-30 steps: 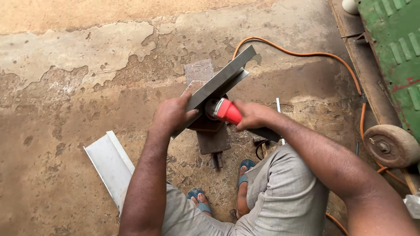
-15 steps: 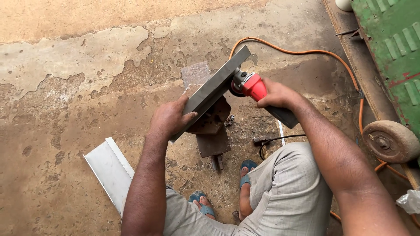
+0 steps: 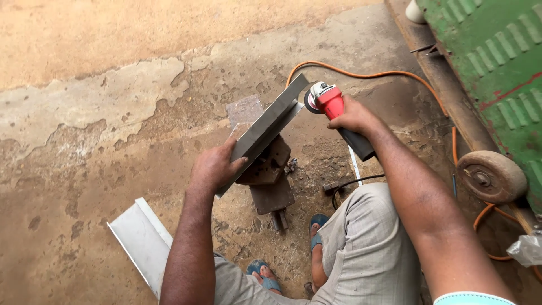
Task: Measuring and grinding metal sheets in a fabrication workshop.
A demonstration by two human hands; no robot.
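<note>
Nearest the bottom of the frame, your knees in grey trousers are drawn up and your feet in blue sandals [image 3: 265, 277] rest on the stained concrete floor [image 3: 84, 169]. At lower left, beside your left arm, a second pale metal channel piece [image 3: 141, 243] lies flat on the floor, untouched.

In the middle of the frame, your left hand [image 3: 213, 168] presses down on the near end of a long grey metal angle strip [image 3: 265, 131], its grip clenched over the strip's edge. The strip runs diagonally toward the upper right and lies across a rusty steel block [image 3: 266, 169] that serves as your bench.

Your right hand [image 3: 351, 117], just right of centre, is wrapped firmly around the body of a red angle grinder [image 3: 330, 101]. Its disc sits right at the far end of the strip, touching or just beside it; you cannot tell which. No sparks show and no cut through the strip is visible, so the grinding looks barely started or paused, with the strip in one piece.

Farther off, an orange power cable [image 3: 367, 74] loops across the floor toward a green metal cart [image 3: 497, 62] with a worn wheel [image 3: 491, 176] at the right edge.
</note>
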